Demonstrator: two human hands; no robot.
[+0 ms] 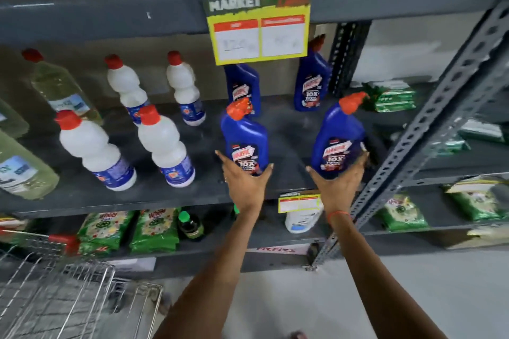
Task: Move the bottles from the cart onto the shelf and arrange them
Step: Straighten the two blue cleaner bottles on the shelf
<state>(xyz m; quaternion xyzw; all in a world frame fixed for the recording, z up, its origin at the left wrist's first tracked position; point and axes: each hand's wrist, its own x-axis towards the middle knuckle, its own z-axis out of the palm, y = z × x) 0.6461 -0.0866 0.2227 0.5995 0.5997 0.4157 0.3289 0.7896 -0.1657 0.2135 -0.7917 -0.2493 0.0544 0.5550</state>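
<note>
Head cam: your left hand [246, 179] wraps base of blue Harpic bottle [244, 138], fingers spread round label. Your right hand [339, 182] grips second blue bottle [339, 138] same way, that one tilted right. Both sit over grey shelf [137, 195], front row; can't quite tell if bases touch down, too blurry. Two more blue bottles [243, 88] stand behind, under yellow price sign [259, 22]. White bottles [95, 150] further left. Wire cart [63, 292] bottom left.
</note>
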